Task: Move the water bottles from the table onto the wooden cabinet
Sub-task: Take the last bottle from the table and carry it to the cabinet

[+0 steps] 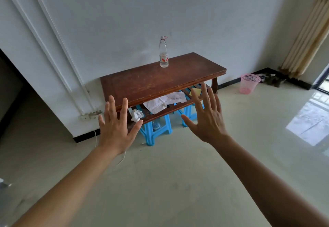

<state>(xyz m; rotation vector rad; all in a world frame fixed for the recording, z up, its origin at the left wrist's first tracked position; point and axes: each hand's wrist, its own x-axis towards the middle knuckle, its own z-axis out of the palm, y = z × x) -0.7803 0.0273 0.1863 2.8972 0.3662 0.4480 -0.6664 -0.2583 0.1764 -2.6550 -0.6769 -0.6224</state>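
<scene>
White wall fills the left of my view, with a dark opening at the far left and a wall socket low down where a thin white cable trails onto the pale floor. My left hand is raised palm-out in front of me, its grip fully spread, fingers fanned and holding nothing; it overlaps the near left corner of the table in my view, though I cannot tell whether it touches the wood. The dark brown wooden table stands against the wall, its top scuffed. One clear water bottle with a red and white label stands upright near the back edge of the top, roughly midway along it, well apart from both hands. Under the top a slatted lower shelf carries a crumpled tissue, some white paper sheets and a yellow note. Blue plastic stools are tucked beneath the shelf. My right hand is also up with its grip wide open and empty, fingers apart, in front of the near right part of the table. Further right a pink mesh waste basket sits on the floor near the wall, a few shoes lie beyond it, and a striped beige curtain hangs in the corner above the glossy floor.
</scene>
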